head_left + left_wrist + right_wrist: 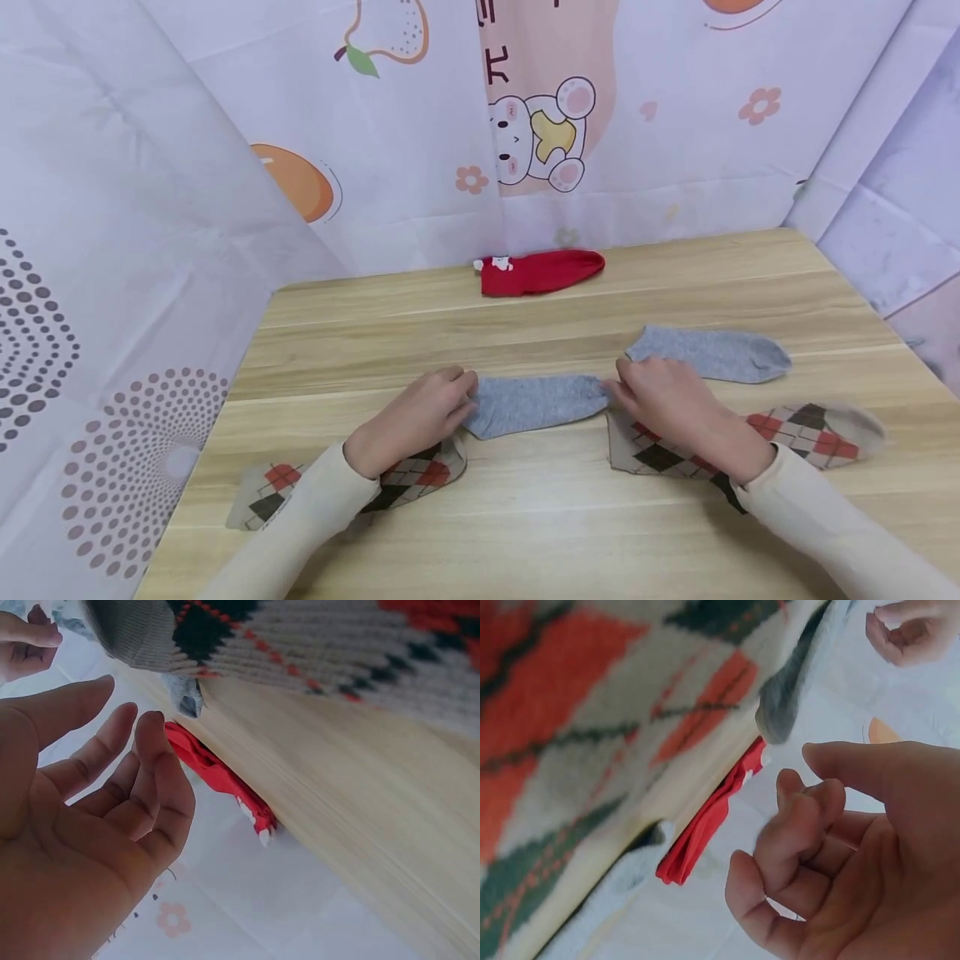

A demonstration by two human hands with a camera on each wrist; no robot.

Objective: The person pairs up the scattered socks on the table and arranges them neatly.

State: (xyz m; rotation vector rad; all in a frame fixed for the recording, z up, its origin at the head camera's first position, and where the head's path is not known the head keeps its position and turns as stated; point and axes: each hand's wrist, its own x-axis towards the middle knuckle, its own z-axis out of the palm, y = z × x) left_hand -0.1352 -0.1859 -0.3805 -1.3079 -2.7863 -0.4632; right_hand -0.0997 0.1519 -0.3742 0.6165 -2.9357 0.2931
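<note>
A grey ankle sock [536,406] lies flat across the middle of the table. At its left end is my left hand [427,408], the fingers loosely bent; in the left wrist view a gap shows between thumb and fingertips, with no cloth there. My right hand [678,408] is at the other end, and the right wrist view shows its thumb apart from the bent fingers, holding nothing. Under the left forearm lies an argyle sock [431,477], partly hidden. Another argyle sock [806,429] stretches beneath the right hand and wrist.
Beyond the right hand lies a second grey ankle sock [712,354]. A red sock [543,272] with a white figure is at the back edge of the wooden table [510,525]. Printed white curtains [405,183] hang behind and at the sides.
</note>
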